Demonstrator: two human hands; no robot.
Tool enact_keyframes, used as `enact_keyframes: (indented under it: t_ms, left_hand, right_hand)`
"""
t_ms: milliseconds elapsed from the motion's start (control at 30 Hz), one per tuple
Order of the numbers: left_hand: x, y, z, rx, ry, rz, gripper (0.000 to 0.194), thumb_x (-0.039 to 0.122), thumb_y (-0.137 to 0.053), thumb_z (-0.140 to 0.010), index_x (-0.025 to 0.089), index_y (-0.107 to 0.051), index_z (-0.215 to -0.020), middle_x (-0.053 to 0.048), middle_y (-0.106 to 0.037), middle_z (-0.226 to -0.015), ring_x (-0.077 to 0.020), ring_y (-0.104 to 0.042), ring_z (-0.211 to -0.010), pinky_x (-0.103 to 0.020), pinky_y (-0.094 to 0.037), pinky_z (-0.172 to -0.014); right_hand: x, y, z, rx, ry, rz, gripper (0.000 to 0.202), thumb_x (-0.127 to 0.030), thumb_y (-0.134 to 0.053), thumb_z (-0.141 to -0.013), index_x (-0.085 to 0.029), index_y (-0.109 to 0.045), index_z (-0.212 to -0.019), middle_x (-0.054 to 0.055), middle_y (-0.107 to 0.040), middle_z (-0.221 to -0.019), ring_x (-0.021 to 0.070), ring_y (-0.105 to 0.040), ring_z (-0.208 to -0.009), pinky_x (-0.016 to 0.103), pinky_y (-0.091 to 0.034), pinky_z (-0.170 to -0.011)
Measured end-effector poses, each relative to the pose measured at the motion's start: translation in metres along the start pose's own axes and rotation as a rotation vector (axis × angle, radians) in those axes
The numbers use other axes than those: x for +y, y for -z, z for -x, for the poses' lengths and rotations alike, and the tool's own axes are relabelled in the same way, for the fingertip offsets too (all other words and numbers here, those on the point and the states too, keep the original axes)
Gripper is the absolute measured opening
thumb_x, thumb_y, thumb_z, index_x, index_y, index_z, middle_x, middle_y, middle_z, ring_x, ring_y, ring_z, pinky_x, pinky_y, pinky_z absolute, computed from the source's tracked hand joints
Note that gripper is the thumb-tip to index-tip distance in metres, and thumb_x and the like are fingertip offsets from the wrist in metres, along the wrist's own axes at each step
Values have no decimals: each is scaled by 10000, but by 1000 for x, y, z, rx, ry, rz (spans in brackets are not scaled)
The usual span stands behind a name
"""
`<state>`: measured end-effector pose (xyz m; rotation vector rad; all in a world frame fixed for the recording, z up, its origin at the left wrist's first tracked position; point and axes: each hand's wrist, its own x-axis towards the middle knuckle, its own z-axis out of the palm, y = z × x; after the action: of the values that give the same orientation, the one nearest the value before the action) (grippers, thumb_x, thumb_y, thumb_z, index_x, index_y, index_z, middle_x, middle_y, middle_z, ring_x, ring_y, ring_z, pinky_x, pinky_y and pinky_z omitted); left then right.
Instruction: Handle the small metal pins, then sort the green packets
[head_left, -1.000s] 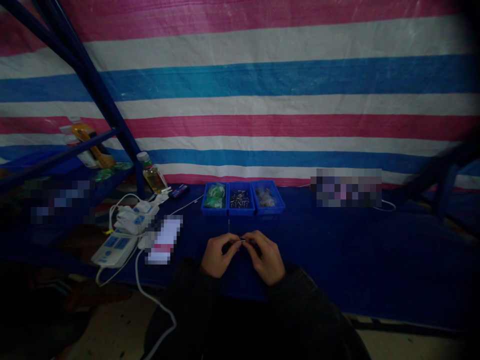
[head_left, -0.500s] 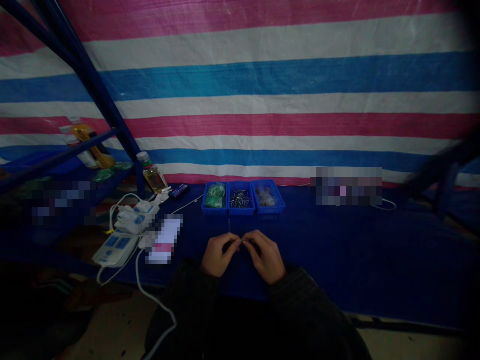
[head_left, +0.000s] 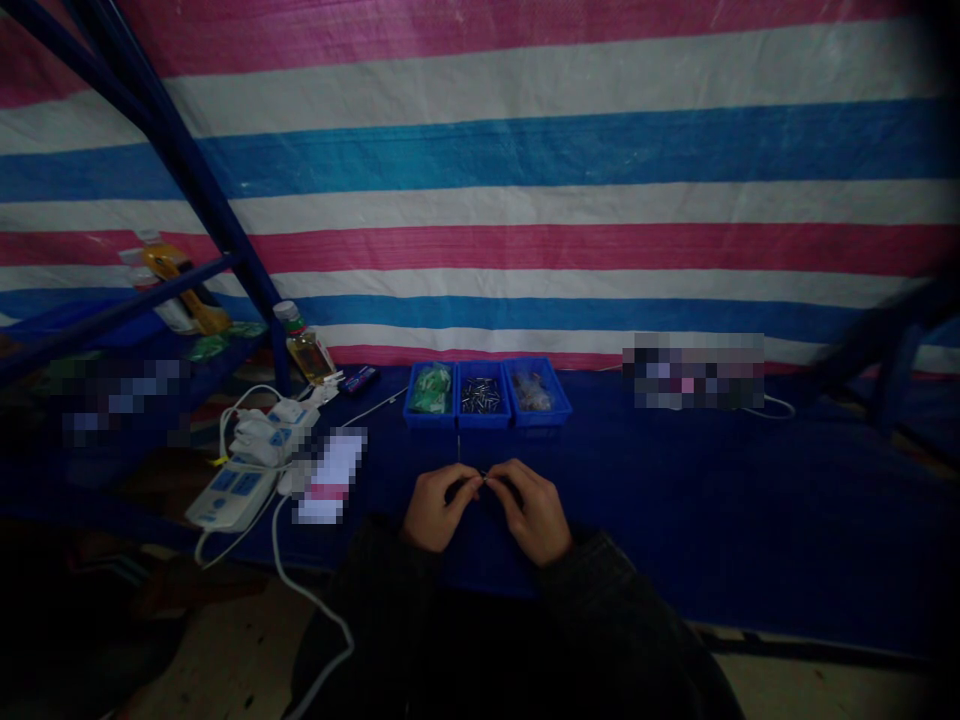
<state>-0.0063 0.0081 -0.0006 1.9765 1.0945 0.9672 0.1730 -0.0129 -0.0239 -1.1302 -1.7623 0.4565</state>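
Note:
My left hand (head_left: 439, 508) and my right hand (head_left: 534, 512) meet fingertip to fingertip above the blue tabletop (head_left: 675, 520). Both are closed in a pinch around a small metal piece (head_left: 484, 477), mostly covered by the fingers, so its exact kind does not show. A thin dark rod (head_left: 459, 448) stands out just beyond my left fingers; whether it is held or lies on the table I cannot tell. Past the hands, a blue bin (head_left: 484, 421) holds many small metal pins. On its left is a bin (head_left: 430, 422) with green plastic packets, on its right a bin (head_left: 541, 419) with clear bags.
On the left lie a white power strip (head_left: 232, 500) with plugs and cables, and a phone with a blurred-out screen (head_left: 330, 475). A bottle (head_left: 307, 345) stands by the blue metal frame (head_left: 240, 245). A pixelated object (head_left: 694, 372) sits at the back right, before a striped sheet (head_left: 525, 155).
Both hands stay almost in place, fingertips still together. The small metal piece between them shows slightly differently. The view has shifted very little.

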Motion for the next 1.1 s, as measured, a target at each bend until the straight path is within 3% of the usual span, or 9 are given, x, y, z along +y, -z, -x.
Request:
enact_keyframes:
  t_ms: [167, 333, 1100]
  left_hand:
    - [2, 0, 0, 21, -9, 4, 226, 291, -569, -985, 178, -718, -857, -28, -728, -768, -173, -688, -750, -255, -494, -750]
    - [3, 0, 0, 31, 4, 13, 216, 284, -574, -981, 174, -717, -863, -20, -726, -754, -165, -689, -729, -243, -490, -727]
    - [1, -1, 0, 3, -11, 24, 195, 275, -583, -970, 177, -720, -872, -28, -729, -765, -170, -689, -734, -247, -495, -718]
  right_hand:
    - [0, 1, 0, 12, -13, 1, 178, -239, -495, -1023, -225, -646, -931, 52, -689, -872, 205, -680, -814, 317, -524, -764]
    - [0, 0, 1, 10, 4, -35, 136, -221, -520, -1010, -231, -644, -1062, 53, -700, -939, 207, -688, -874, 319, -529, -801]
    - [-2, 0, -1, 9, 14, -25, 159, -221, -507, -1013, -232, -656, -958, 47, -695, -884, 199, -681, -813, 304, -527, -755]
